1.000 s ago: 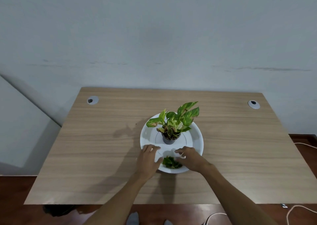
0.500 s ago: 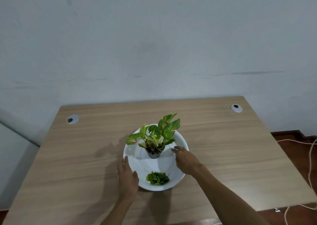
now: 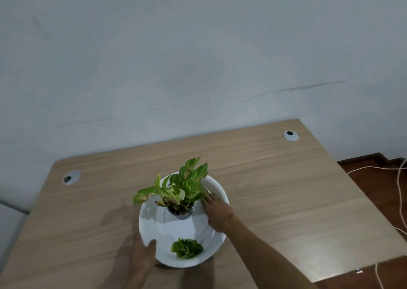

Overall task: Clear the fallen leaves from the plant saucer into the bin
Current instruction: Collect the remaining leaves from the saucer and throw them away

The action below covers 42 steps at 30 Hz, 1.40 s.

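Observation:
A white round saucer (image 3: pixel 154 218) sits on the wooden table (image 3: pixel 275 189). A small grey pot (image 3: pixel 181 213) with a green and yellow leafy plant (image 3: pixel 180 185) stands in its far half. A heap of green fallen leaves (image 3: pixel 187 248) lies in the near half. My left hand (image 3: pixel 143 255) holds the saucer's near left rim, thumb over the edge. My right hand (image 3: pixel 218 213) lies flat inside the saucer's right side, fingertips next to the pot and under the plant's leaves. No bin is in view.
Two round cable grommets sit in the table's far corners, one on the left (image 3: pixel 71 177) and one on the right (image 3: pixel 290 135). A grey wall stands behind. White cables (image 3: pixel 403 189) run over the dark wooden floor to the right of the table.
My left hand has taken hold of the saucer's near left rim. My right hand has slid farther along the right side toward the pot. The view has swung left.

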Each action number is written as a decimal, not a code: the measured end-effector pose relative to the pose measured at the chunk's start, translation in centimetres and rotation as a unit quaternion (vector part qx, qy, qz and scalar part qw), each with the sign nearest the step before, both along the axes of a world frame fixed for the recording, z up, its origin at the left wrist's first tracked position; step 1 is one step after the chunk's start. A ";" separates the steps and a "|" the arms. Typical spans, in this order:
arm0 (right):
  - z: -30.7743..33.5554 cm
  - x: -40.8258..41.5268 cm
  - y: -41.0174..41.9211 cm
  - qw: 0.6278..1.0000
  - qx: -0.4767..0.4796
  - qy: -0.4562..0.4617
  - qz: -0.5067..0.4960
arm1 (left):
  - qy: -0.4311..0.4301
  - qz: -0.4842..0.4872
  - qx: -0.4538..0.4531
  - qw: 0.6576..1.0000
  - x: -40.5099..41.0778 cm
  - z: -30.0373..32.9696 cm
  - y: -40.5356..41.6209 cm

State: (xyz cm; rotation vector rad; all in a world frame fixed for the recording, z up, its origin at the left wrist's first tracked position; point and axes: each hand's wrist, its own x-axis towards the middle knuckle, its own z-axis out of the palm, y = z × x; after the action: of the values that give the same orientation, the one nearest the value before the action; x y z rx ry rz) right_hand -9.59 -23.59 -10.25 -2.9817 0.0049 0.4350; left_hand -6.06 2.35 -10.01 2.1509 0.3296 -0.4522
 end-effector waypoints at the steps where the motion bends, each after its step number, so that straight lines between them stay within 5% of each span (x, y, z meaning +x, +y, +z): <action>1: 0.3 -0.7 0.1 1.000 0.009 -0.005 -0.004 | 0.002 0.002 0.002 1.000 -0.1 0.3 0.0; 8: 3.0 -4.0 0.6 0.999 0.024 0.011 -0.032 | 0.012 0.008 -0.017 1.000 0.3 1.5 -0.2; 13: 2.7 -4.2 0.5 0.995 0.071 -0.057 -0.034 | 0.063 0.126 -0.088 0.986 0.4 1.5 -0.1; 17: 2.2 -3.6 0.2 0.997 0.031 -0.076 0.002 | 0.070 0.106 -0.126 0.984 -1.6 1.4 -0.2; 25: 0.8 -5.0 2.2 1.000 0.017 -0.001 0.006 | -0.030 0.093 -0.059 0.993 1.2 2.9 -0.2; 34: 3.2 -2.3 1.2 0.997 0.037 -0.031 -0.061 | 0.099 0.145 -0.222 0.959 -3.3 0.6 -0.1; 42: 1.0 -2.2 1.8 1.000 0.006 -0.014 -0.006 | 0.056 0.203 -0.187 0.960 0.3 1.6 0.6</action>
State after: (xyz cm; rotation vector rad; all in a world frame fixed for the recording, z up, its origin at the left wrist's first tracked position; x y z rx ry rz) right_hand -11.83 -21.77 -9.21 -2.9739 0.0166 0.3898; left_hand -5.77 2.95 -8.39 1.6389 0.6777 -0.3655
